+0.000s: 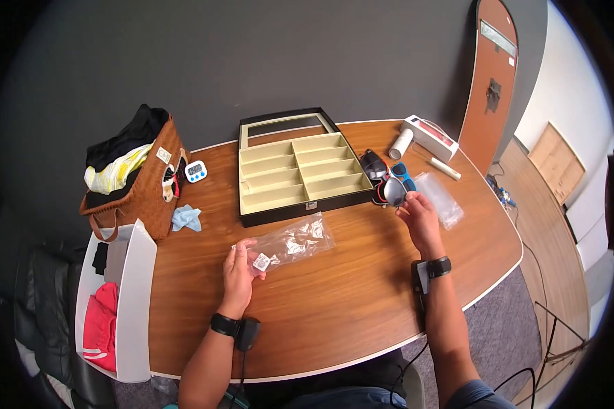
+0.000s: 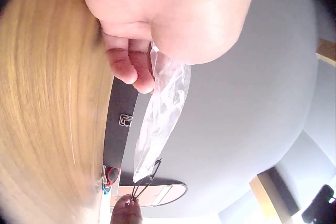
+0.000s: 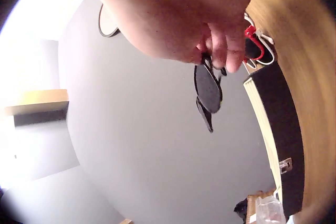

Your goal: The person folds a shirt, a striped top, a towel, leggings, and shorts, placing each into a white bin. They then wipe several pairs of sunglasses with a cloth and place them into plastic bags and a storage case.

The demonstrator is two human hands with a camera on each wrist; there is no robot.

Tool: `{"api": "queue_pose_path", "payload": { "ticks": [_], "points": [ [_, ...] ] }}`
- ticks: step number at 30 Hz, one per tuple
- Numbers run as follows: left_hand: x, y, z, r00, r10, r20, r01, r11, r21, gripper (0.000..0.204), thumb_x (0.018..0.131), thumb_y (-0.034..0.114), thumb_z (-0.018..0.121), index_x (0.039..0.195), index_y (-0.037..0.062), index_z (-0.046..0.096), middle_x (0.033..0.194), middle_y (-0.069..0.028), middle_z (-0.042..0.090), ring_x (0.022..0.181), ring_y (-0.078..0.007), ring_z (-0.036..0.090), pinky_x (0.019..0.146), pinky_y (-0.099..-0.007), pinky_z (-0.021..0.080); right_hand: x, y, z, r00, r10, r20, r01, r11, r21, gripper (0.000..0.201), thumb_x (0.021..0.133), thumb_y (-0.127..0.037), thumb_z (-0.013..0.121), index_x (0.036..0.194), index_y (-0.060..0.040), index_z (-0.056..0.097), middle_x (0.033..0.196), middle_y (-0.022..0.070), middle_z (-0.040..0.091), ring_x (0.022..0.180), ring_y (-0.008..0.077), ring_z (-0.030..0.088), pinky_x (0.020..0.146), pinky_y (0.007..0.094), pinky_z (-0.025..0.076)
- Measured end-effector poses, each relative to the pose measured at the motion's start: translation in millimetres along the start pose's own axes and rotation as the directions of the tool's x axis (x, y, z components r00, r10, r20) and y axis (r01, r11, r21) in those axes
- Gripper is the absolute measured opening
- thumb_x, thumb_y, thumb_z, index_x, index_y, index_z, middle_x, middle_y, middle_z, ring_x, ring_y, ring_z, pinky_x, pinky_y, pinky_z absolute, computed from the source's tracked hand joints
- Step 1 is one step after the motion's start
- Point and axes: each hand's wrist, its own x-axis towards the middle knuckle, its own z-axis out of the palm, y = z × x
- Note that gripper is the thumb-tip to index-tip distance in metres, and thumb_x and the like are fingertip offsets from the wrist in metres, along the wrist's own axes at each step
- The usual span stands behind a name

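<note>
My left hand (image 1: 239,281) pinches the edge of a clear plastic bag (image 1: 297,240) with a white label, held above the front of the wooden table. In the left wrist view the bag (image 2: 164,111) stretches away from the fingers. Farther right, my right hand (image 1: 421,219) grips a pair of dark-lensed sunglasses (image 1: 393,191) between thumb and fingers. The right wrist view shows the sunglasses (image 3: 209,91) hanging below the fingertips. Between and beyond the hands lies a black display case (image 1: 280,215), its windowed lid raised, with several bare cream compartments.
More sunglasses (image 1: 373,165), a blue pair (image 1: 399,170) among them, lie right of the case beside clear bags (image 1: 441,199). A white canister (image 1: 400,144) and white box (image 1: 426,141) stand behind. At left are a clothes basket (image 1: 140,194), timer (image 1: 196,171), blue cloth (image 1: 186,218) and white bin (image 1: 138,300).
</note>
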Motion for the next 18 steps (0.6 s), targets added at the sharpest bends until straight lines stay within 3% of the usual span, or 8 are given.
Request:
{"api": "queue_pose_path", "payload": {
  "ticks": [2, 4, 6, 8, 11, 18],
  "points": [
    [-0.1, -1.4, -1.2, 1.0, -0.007, 0.006, 0.007, 1.0, 0.01, 0.043, 0.104, 0.039, 0.039, 0.118, 0.0012, 0.054, 0.078, -0.0059, 0.057, 0.062, -0.0115, 0.055, 0.054, -0.0263, 0.047, 9.3, 10.9, -10.4, 0.981, -0.111, -0.156, 0.109, 0.994, -0.019, 0.01, 0.098, -0.017, 0.055, 0.096, -0.0078, 0.058, 0.088, 0.0004, 0.058, 0.081, 0.01, 0.058, 0.072, 0.0277, 0.055],
    [-0.5, -1.1, -0.4, 1.0, -0.015, 0.01, 0.015, 1.0, 0.02, 0.043, 0.104, 0.039, 0.039, 0.118, 0.0012, 0.054, 0.078, -0.0061, 0.057, 0.062, -0.0115, 0.054, 0.054, -0.0263, 0.047, 13.8, 20.4, -13.9, 0.973, -0.133, -0.187, 0.12, 0.99, -0.08, 0.011, 0.098, -0.018, 0.056, 0.097, -0.0066, 0.058, 0.09, 0.0013, 0.059, 0.082, 0.01, 0.058, 0.073, 0.0272, 0.055],
    [-1.7, 0.2, 1.5, 1.0, -0.006, 0.009, 0.006, 1.0, 0.027, 0.043, 0.104, 0.039, 0.039, 0.118, 0.0012, 0.054, 0.078, -0.0064, 0.057, 0.062, -0.0117, 0.054, 0.054, -0.0263, 0.047, 17.2, 31.3, -14.4, 0.965, -0.205, -0.166, 0.168, 0.963, -0.21, 0.013, 0.099, -0.018, 0.054, 0.098, -0.0048, 0.057, 0.091, 0.003, 0.059, 0.082, 0.0116, 0.06, 0.075, 0.0268, 0.054],
    [-2.3, 0.3, 1.8, 1.0, -0.009, 0.015, 0.009, 1.0, 0.023, 0.043, 0.104, 0.039, 0.038, 0.118, 0.0012, 0.054, 0.079, -0.0064, 0.057, 0.062, -0.0117, 0.055, 0.054, -0.0261, 0.047, 18.2, 37.6, -17.0, 0.974, -0.161, -0.161, 0.126, 0.97, -0.21, 0.014, 0.098, -0.014, 0.055, 0.105, -0.0024, 0.058, 0.098, 0.0042, 0.061, 0.087, 0.0115, 0.06, 0.079, 0.0262, 0.053],
    [-2.6, 0.9, 0.9, 0.999, -0.012, 0.03, 0.011, 1.0, 0.019, 0.043, 0.104, 0.04, 0.038, 0.117, 0.0013, 0.054, 0.079, -0.0063, 0.057, 0.062, -0.0119, 0.055, 0.054, -0.0258, 0.047, 13.2, 35.2, -5.2, 0.985, -0.171, -0.029, 0.156, 0.945, -0.289, 0.029, 0.093, -0.008, 0.062, 0.12, 0.0002, 0.056, 0.1, 0.0052, 0.064, 0.087, 0.0101, 0.059, 0.078, 0.0227, 0.048],
    [-3.5, 1.5, 1.0, 0.998, -0.031, 0.046, 0.03, 0.999, 0.037, 0.043, 0.104, 0.039, 0.038, 0.116, 0.0014, 0.054, 0.078, -0.0057, 0.058, 0.062, -0.0119, 0.056, 0.054, -0.0253, 0.048, 7.7, 34.8, 4.0, 0.992, -0.119, 0.036, 0.12, 0.843, -0.525, 0.042, 0.085, -0.011, 0.073, 0.12, -0.0013, 0.053, 0.099, 0.0075, 0.061, 0.088, 0.0129, 0.06, 0.075, 0.0254, 0.049]
  ]
}}
